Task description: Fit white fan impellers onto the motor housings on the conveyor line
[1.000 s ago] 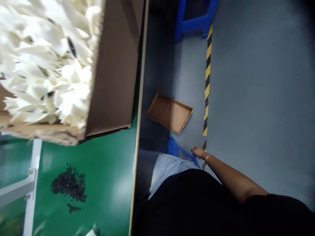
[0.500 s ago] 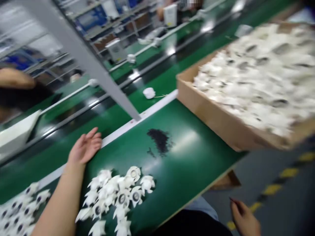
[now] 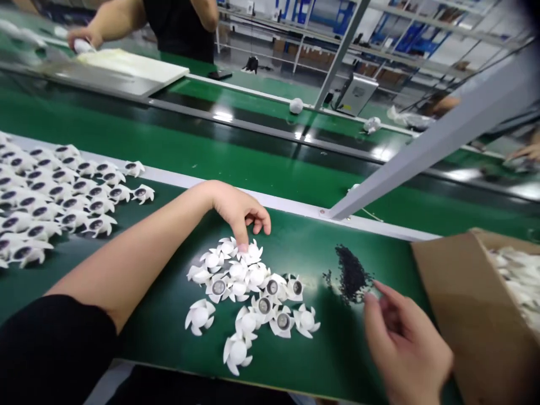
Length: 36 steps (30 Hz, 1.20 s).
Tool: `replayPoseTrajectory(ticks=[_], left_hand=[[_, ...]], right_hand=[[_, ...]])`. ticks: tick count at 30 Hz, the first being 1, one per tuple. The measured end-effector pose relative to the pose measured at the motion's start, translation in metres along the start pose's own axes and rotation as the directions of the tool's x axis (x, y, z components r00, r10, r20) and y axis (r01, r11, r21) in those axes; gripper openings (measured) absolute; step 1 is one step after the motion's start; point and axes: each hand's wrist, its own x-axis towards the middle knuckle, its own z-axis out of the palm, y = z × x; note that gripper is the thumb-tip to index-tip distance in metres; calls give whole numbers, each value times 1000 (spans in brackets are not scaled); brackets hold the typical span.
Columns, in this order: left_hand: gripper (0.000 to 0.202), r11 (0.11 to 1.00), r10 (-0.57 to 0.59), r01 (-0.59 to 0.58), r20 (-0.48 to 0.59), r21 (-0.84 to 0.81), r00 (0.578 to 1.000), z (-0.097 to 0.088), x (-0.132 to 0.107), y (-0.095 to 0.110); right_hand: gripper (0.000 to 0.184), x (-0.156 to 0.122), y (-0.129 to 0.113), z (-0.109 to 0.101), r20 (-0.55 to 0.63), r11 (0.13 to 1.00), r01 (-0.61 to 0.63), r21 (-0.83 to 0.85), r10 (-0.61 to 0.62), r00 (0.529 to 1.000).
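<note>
A loose heap of white plastic fan impellers (image 3: 248, 295) lies on the green bench (image 3: 177, 332) in front of me. My left hand (image 3: 238, 211) reaches over the heap, fingers curled down, a fingertip touching one impeller at its far edge. My right hand (image 3: 405, 346) hovers at the lower right, fingers loosely bent, blurred; nothing shows in it. A small pile of tiny black parts (image 3: 350, 273) sits just beyond my right hand.
Rows of impellers (image 3: 50, 197) are laid out at the left. A cardboard box (image 3: 468, 304) of more impellers stands at the right. A grey slanted post (image 3: 422, 152) crosses above. Beyond the conveyor (image 3: 236, 152), another person's hand (image 3: 82, 36) works at a white tray.
My view swung from the floor up to the bench. My left hand moved from the bench's far rail onto the impeller heap. My right hand rose from beside my leg to the bench.
</note>
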Motion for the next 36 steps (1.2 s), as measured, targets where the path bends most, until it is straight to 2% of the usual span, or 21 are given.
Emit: replayPoseTrajectory(ticks=[1, 3, 5, 7, 9, 13, 18, 21, 23, 25, 26, 27, 28, 32, 34, 36], left_hand=[[74, 1000, -19, 18, 20, 24, 1000, 1, -4, 2], [77, 998, -49, 47, 35, 51, 998, 3, -6, 5], [72, 998, -37, 34, 42, 56, 998, 7, -4, 8], [64, 999, 2, -4, 52, 45, 999, 9, 0, 8], [56, 999, 27, -28, 51, 33, 998, 11, 5, 6], [46, 999, 35, -36, -35, -16, 999, 11, 12, -3], [43, 988, 34, -52, -123, -147, 992, 11, 21, -9], [38, 989, 40, -71, -225, -131, 973, 12, 28, -12], [33, 995, 76, -96, -360, -38, 930, 13, 33, -17], [28, 988, 153, -124, -534, 89, 832, 12, 38, -23], [27, 981, 191, -140, -594, 132, 781, 12, 40, -26], [27, 976, 218, -158, -624, 151, 750, 11, 41, -29], [31, 973, 230, -178, -626, 146, 745, 10, 41, -31], [55, 963, 268, -244, -514, 115, 815, 8, 37, -33], [53, 946, 322, -263, -489, 189, 810, 9, 36, -31], [45, 929, 364, -273, -477, 252, 800, 10, 36, -29]], right_hand=[[24, 16, -13, 8, 34, 997, 72, -8, -72, 997], [19, 38, -30, 22, 140, 992, 127, -27, -122, 983], [23, 47, -34, 30, 245, 988, 139, -62, -120, 962], [24, 47, -29, 35, 293, 984, 145, -106, -108, 950], [24, 43, -22, 37, 310, 978, 152, -143, -102, 945], [24, 38, -13, 35, 301, 964, 180, -196, -116, 946], [26, 35, -18, 28, 282, 943, 220, -251, -146, 948], [26, 35, -22, 26, 321, 903, 328, -277, -235, 918], [25, 36, -23, 26, 344, 833, 447, -327, -336, 877], [26, 38, -22, 28, 373, 749, 546, -375, -417, 829], [27, 39, -21, 29, 388, 716, 578, -392, -441, 809], [27, 40, -20, 30, 401, 693, 598, -402, -453, 796], [28, 41, -18, 31, 410, 682, 606, -410, -456, 790], [29, 50, -13, 34, 410, 687, 603, -404, -453, 791], [27, 60, -15, 35, 385, 720, 582, -378, -450, 806], [24, 76, -24, 38, 367, 809, 526, -262, -420, 830]])
